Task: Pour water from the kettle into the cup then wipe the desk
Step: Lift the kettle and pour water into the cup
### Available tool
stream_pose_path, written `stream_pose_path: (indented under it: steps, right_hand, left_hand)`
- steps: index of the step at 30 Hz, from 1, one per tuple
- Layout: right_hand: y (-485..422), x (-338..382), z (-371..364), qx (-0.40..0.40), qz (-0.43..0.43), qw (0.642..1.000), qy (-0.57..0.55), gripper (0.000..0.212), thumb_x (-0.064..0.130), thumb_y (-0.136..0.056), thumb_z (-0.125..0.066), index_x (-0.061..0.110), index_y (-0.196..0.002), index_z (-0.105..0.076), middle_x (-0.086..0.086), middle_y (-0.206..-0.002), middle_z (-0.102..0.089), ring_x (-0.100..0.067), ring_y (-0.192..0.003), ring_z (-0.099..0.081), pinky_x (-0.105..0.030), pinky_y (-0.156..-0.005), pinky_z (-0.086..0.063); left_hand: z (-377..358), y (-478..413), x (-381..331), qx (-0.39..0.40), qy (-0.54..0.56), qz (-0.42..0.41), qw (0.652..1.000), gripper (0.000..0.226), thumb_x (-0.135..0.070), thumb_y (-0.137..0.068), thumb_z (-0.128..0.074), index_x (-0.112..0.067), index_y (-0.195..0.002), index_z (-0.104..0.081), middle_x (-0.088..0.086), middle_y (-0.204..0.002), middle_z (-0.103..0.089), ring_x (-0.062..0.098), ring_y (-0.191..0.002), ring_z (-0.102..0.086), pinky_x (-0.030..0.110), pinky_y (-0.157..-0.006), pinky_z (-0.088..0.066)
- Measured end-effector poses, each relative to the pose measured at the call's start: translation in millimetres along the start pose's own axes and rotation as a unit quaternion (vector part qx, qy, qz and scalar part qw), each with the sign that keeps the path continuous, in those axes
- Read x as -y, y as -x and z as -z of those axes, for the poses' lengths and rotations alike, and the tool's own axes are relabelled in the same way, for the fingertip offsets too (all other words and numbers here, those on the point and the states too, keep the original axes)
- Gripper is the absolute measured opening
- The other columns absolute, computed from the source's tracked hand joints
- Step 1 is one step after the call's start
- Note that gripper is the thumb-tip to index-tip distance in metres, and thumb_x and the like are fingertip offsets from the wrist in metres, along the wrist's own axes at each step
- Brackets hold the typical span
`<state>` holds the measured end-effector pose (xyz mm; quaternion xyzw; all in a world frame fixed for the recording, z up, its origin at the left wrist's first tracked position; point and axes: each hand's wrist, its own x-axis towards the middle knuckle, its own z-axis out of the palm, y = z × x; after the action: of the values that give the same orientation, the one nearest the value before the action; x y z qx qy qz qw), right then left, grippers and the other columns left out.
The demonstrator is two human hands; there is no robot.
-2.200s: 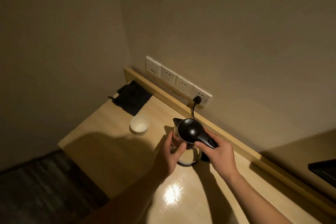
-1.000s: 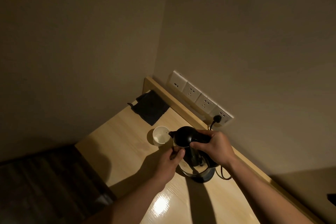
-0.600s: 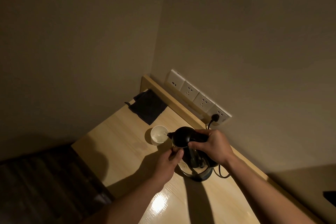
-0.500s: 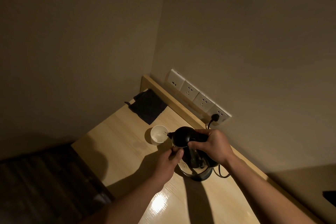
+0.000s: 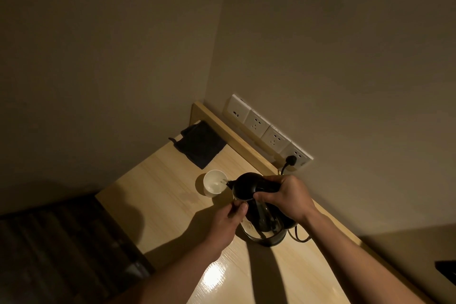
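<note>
Black-lidded kettle (image 5: 256, 205) is tilted left, spout over the rim of the white cup (image 5: 214, 183); a thin stream of water shows at the spout, landing inside the cup. Right hand (image 5: 286, 198) is wrapped tight around the kettle handle from above, fingers curled over the lid end. Left hand (image 5: 227, 221) steadies the kettle body on its left side, thumb and fingertips pressed against the metal wall just under the lid rim. Kettle base looks lifted, its lower end near the desk (image 5: 158, 190), though contact is hard to tell in the dim light. Cup stands upright on the desk, just left of the kettle, apart from both hands. Dark cloth (image 5: 199, 145) lies flat in the far corner of the desk, against the back ledge, well apart from the cup. Row of white sockets (image 5: 266, 134) on the wall behind; a black plug (image 5: 291, 160) sits in the rightmost one, its cord (image 5: 299, 237) looping onto the desk right of the kettle. Bright glare spot on the desk near the forearms.
</note>
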<state>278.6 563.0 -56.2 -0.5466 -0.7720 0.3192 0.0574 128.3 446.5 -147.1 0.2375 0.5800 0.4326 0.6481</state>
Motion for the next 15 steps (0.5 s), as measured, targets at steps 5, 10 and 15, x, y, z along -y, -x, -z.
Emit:
stream_pose_path:
  steps: [5, 10, 15]
  right_hand:
    - [-1.7, 0.1, 1.7, 0.007, -0.004, 1.0, 0.003, 0.051, 0.044, -0.082, -0.084, 0.022, -0.127, -0.072, 0.008, -0.109, -0.078, -0.007, -0.092, -0.074, -0.031, -0.081, -0.065]
    - [-2.6, 3.9, 2.5, 0.007, -0.003, 1.0, 0.007, 0.048, 0.042, -0.082, -0.084, 0.022, -0.125, -0.073, 0.008, -0.107, -0.079, -0.007, -0.091, -0.074, -0.032, -0.081, -0.065]
    - [-4.2, 7.2, 1.7, 0.013, -0.003, 1.0, 0.01, 0.049, 0.041, -0.082, -0.084, 0.021, -0.125, -0.073, 0.007, -0.109, -0.079, -0.008, -0.093, -0.074, -0.032, -0.082, -0.064]
  left_hand:
    - [0.1, -1.1, 1.2, 0.002, 0.004, -0.003, 1.0, 0.018, -0.047, -0.101, -0.06, -0.036, -0.111, -0.07, -0.009, -0.116, -0.074, 0.008, -0.115, -0.064, 0.033, -0.103, -0.049]
    - [1.2, -2.4, 3.7, 0.001, 0.004, 0.001, 1.0, 0.023, -0.052, -0.098, -0.06, -0.038, -0.115, -0.069, -0.006, -0.12, -0.073, 0.012, -0.12, -0.064, 0.039, -0.11, -0.049]
    - [1.5, -2.9, 4.0, 0.002, 0.013, 0.001, 1.0, 0.022, -0.049, -0.099, -0.06, -0.036, -0.115, -0.069, -0.006, -0.12, -0.074, 0.011, -0.12, -0.064, 0.036, -0.108, -0.049]
